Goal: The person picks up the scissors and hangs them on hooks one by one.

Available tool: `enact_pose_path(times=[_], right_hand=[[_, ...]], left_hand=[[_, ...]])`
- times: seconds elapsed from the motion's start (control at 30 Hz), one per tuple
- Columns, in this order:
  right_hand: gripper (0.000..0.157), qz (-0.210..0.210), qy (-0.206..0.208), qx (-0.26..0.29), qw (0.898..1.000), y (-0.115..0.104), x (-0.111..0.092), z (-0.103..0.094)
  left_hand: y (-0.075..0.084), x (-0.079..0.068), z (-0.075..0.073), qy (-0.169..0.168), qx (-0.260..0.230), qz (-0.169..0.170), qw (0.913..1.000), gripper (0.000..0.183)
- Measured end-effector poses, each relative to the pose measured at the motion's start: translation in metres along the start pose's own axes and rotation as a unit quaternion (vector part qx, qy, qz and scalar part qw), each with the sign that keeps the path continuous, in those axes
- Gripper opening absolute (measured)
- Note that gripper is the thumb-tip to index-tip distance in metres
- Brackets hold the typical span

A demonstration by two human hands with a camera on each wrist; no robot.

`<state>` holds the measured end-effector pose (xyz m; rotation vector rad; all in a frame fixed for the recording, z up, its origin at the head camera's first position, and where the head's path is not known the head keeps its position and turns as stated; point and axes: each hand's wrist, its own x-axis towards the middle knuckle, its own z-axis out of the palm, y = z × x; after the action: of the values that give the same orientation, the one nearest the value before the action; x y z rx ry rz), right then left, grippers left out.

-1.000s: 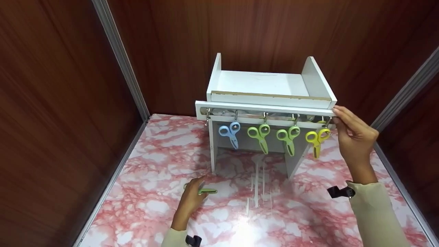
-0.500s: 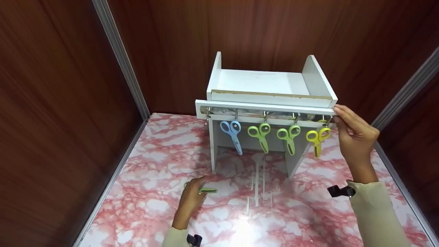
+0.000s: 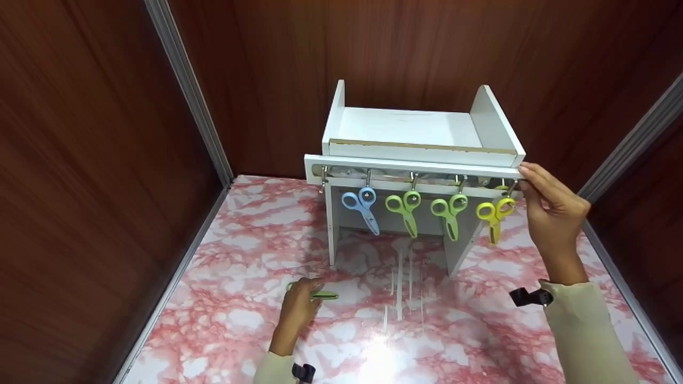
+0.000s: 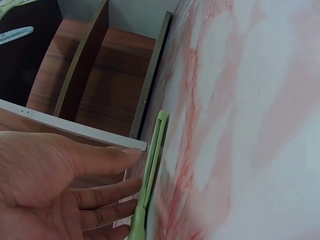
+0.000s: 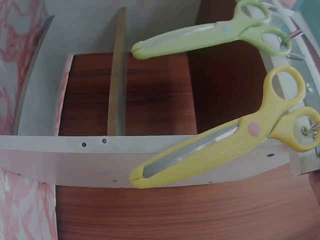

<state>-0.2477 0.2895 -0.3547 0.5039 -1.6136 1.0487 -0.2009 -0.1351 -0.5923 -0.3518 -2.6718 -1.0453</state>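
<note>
Near the front left of the shelf, green scissors (image 3: pixel 325 295) lie on the pink marbled table. My left hand (image 3: pixel 299 306) is over their handles; in the left wrist view, its loosely extended fingers (image 4: pixel 112 192) reach to the green scissors (image 4: pixel 156 150). At the far right, my right hand (image 3: pixel 557 208) pinches the end of a white hook rail (image 3: pixel 416 163) between thumb and fingers. From its hooks hang blue scissors (image 3: pixel 368 217), green scissors (image 3: pixel 408 220), a second green pair (image 3: pixel 451 224) and yellow scissors (image 3: pixel 493 228). The leftmost hook (image 3: pixel 323 178) holds nothing.
Behind the rail stands a white shelf (image 3: pixel 341 114) with upright side panels. White scuff streaks (image 3: pixel 399 288) mark the table (image 3: pixel 229 320) before it. Dark wood-look walls (image 3: pixel 256 80) with grey metal strips (image 3: pixel 187 80) close in the back and sides.
The blue scissors have swung on their hook, turning and tilting to the right. Both hands stay almost where they were.
</note>
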Motion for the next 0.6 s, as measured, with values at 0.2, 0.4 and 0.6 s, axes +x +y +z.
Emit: enact_pose_path(times=[0.2, 0.4, 0.6], right_hand=[[0.026, -0.001, -0.001, -0.003, 1.000, 0.0010, -0.0003, -0.0004], [0.026, -0.001, 0.000, -0.001, 1.000, 0.0001, -0.0004, -0.0001], [0.026, -0.003, 0.000, -0.003, 1.000, -0.0011, 0.0000, 0.0000]], left_hand=[[-0.0018, 0.0009, 0.0013, -0.014, -0.021, 0.001, 0.9997, 0.035], [-0.0031, 0.0014, 0.0031, -0.043, -0.058, 0.014, 0.9973, 0.030], [-0.0018, 0.0039, 0.0039, -0.081, -0.092, -0.006, 0.9925, 0.023]])
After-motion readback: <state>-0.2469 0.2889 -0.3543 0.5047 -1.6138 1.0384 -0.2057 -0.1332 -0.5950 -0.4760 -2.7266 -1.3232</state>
